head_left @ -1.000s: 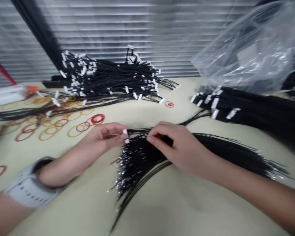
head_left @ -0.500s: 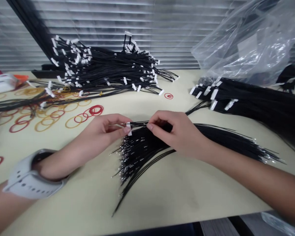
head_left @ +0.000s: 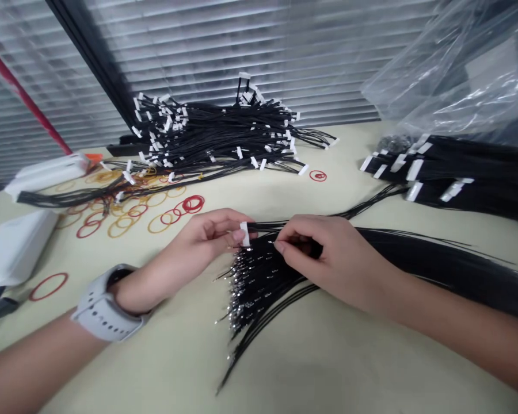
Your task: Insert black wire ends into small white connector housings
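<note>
Pinching white connector point(head_left: 244, 234) in left hand point(head_left: 198, 244) fingertips, unchanged from a second ago, just above loose wire ends point(head_left: 250, 287) on table point(head_left: 328, 356). Right hand point(head_left: 334, 261) fingertips, closed on one wire, now sit slightly farther from connector.

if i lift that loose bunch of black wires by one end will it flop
Probably floppy: the black wires are thin and splay in a fan on the table. Likely light, being so fine. Strands may slip apart; no band shows around them.

1 left hand point(head_left: 202, 244), 1 right hand point(head_left: 332, 261), 1 wristwatch point(head_left: 106, 313), 1 pinched connector point(head_left: 244, 234).
</note>
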`<action>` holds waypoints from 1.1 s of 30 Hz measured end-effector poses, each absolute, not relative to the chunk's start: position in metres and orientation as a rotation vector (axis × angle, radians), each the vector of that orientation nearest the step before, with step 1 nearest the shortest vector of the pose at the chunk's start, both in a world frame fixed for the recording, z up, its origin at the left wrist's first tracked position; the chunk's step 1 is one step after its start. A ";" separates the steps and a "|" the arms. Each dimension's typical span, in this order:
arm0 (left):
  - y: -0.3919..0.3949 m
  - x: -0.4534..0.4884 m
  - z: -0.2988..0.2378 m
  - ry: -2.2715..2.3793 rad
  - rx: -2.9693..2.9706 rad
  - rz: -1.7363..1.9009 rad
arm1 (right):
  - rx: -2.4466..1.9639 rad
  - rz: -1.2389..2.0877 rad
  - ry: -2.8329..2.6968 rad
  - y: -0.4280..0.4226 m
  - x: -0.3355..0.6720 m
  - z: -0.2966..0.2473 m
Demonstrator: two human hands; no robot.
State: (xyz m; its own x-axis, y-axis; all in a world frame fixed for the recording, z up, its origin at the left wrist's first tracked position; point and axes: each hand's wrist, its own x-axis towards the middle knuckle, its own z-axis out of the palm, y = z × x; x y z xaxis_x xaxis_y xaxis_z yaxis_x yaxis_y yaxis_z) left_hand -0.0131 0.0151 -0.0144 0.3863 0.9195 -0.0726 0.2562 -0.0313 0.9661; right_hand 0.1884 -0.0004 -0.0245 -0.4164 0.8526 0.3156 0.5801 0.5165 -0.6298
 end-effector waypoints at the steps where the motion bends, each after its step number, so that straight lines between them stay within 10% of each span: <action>1: 0.015 -0.014 -0.015 1.076 1.533 0.764 | -1.153 0.585 -2.152 -0.001 0.188 -0.024; 33: 0.012 -0.013 -0.013 1.023 1.443 0.794 | -1.118 0.560 -2.110 -0.006 0.185 -0.023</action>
State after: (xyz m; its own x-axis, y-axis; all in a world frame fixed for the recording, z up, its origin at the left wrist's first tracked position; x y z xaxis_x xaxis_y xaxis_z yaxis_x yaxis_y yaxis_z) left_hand -0.0130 0.0119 -0.0133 0.3933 0.9161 -0.0781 0.1520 0.0190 0.9882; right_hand 0.1845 -0.0055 -0.0232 -0.4038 0.8398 0.3628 0.5494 0.5397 -0.6378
